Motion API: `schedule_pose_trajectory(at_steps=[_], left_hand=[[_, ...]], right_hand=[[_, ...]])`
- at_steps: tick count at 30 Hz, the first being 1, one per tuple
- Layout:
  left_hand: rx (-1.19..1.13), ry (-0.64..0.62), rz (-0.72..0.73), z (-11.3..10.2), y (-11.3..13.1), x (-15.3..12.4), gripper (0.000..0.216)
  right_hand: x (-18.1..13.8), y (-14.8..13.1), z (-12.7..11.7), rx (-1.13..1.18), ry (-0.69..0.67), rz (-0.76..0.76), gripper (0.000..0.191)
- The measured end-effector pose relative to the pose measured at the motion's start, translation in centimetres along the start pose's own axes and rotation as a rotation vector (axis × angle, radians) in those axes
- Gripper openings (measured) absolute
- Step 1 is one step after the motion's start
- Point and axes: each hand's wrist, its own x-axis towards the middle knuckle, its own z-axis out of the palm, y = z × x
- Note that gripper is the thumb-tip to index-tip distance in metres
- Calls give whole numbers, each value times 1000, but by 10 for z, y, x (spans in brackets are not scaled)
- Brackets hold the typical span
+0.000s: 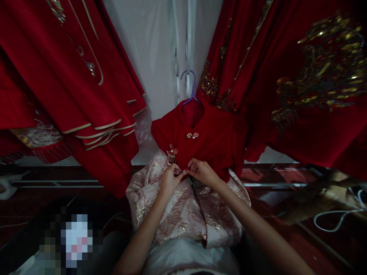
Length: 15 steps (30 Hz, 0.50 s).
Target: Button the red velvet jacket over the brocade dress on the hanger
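Observation:
A short-sleeved red jacket (210,149) hangs on a purple hanger (192,86) in front of me. It has a beaded clasp (192,135) at the chest and a beaded tassel ornament (172,152) on one side. Both hands meet at the lower front edge of the jacket, where a small beaded clasp shows between the fingertips. My left hand (171,178) pinches that clasp from the left. From the other side, the fingers of my right hand (203,173) are closed on it too. Below hangs a pale pink and gold brocade garment (183,214), partly behind my forearms.
Red garments with light piping (94,95) hang at the left. More red garments with gold sequin embroidery (318,72) are at the right. A white cable (329,225) loops at the lower right, and a metal rail (63,184) runs low behind.

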Motion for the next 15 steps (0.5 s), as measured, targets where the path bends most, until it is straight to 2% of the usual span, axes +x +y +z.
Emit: schedule_pose_trajectory(at_steps=[4, 7, 9, 12, 15], left_hand=[[-125, -13, -70, 2, 1, 1, 25], [-352, 1, -135, 0, 3, 9, 36], [-537, 32, -185, -4, 9, 16, 42], [-785, 77, -237, -11, 22, 27, 34], [-893, 88, -238, -16, 32, 36, 30]], right_hand=[[1, -2, -2, 44, 0, -3, 14], [1, -4, -15, 106, -44, 3, 15], [-1, -7, -31, 173, -146, -3, 18], [-7, -10, -56, 283, -359, -6, 21], [-11, -10, -72, 324, -464, 18, 22]])
